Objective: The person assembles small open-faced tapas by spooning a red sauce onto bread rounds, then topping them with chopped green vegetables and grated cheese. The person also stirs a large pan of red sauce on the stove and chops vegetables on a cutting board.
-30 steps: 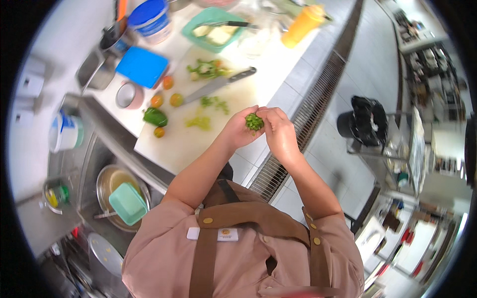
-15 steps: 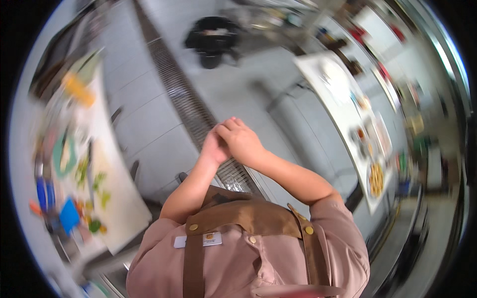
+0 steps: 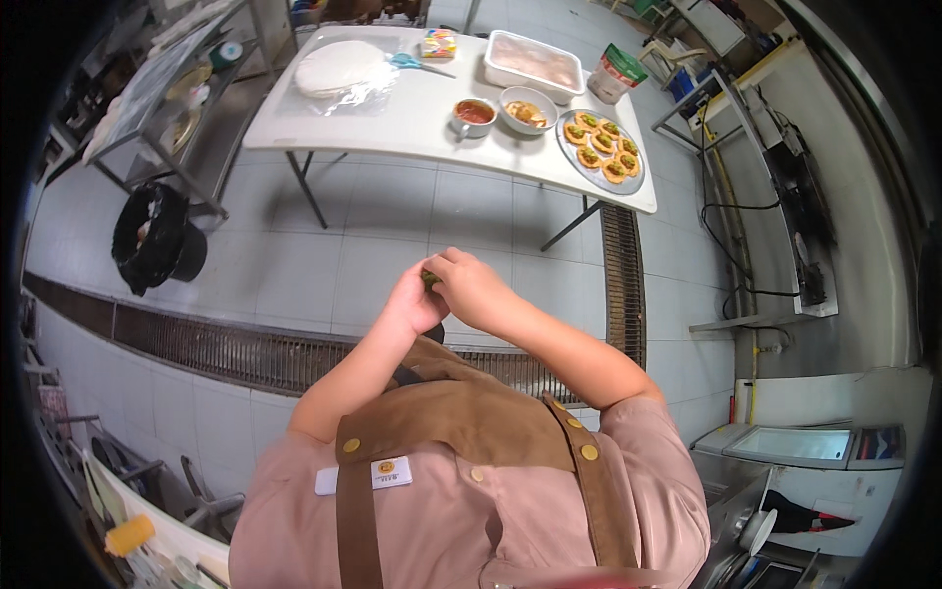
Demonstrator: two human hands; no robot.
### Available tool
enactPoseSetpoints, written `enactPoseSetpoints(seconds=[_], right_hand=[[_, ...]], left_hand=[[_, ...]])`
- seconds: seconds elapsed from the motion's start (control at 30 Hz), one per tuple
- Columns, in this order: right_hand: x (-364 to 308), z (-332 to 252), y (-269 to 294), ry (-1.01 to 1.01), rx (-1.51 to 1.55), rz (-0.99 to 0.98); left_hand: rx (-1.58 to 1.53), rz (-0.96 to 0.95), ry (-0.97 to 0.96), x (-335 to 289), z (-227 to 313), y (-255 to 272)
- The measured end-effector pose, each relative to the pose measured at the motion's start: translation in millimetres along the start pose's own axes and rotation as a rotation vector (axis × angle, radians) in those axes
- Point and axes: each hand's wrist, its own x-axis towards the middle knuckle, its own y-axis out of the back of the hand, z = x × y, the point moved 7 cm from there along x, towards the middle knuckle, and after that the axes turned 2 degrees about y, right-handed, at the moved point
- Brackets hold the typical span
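In front of my chest, both hands are brought together over the floor. My left hand (image 3: 414,302) is cupped, and a bit of green food (image 3: 430,281), possibly chopped greens, shows inside it. Fingers curled, my right hand (image 3: 469,287) closes over the left and hides most of what lies between them. Ahead on the white table (image 3: 392,137), a round metal tray (image 3: 563,147) bears several small round bases with a green and brown topping. Left of it stand a bowl of food pieces (image 3: 528,111) and a cup of red sauce (image 3: 474,112).
Farther along the table are wrapped white flat rounds (image 3: 341,69), blue scissors (image 3: 407,61), a lidded plastic tub (image 3: 533,67), a small colourful box (image 3: 439,43) and a green-topped pouch (image 3: 616,75). A black bin (image 3: 152,236) stands left, by a metal rack. Floor drains (image 3: 235,355) cross the tiles.
I have turned to the right, so the white table with the tray now lies ahead. The worktop of chopped food has swung to the lower left. My hands stay together.
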Motion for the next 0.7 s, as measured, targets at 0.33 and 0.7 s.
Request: enactPoseSetpoints(seconds=[0.33, 0.7], right_hand=[[60.2, 206.2, 132.8, -0.264, -0.05, 0.265], [86.9, 461.6, 201.4, -0.587, 0.992, 0.375]], left_hand=[[0.107, -0.086, 0.292, 212.5, -1.5, -158.3], [-0.002, 0.084, 0.288, 358.9, -7.4, -203.5]])
